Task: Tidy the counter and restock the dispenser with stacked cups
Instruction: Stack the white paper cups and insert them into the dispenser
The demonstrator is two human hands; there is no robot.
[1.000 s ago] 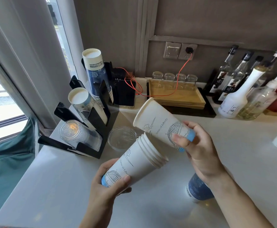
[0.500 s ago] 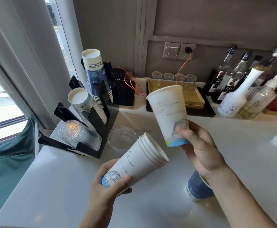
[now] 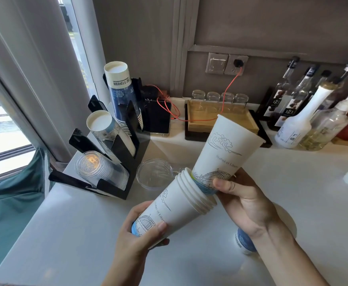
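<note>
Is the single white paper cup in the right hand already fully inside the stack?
No, only partly in. The white paper cup has just its blue base inside the stack of white cups; most of it sticks out.

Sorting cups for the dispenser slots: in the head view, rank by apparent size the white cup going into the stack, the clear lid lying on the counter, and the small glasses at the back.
1. White cup, nearest the camera
2. Clear lid
3. Glasses, farthest, so true size is unsure

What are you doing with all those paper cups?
A person is stacking them. The left hand holds a stack of white paper cups tilted over the counter. The right hand is pushing one more cup bottom-first into the stack's open end; it is only partly in. The black cup dispenser waits by the window.
</note>
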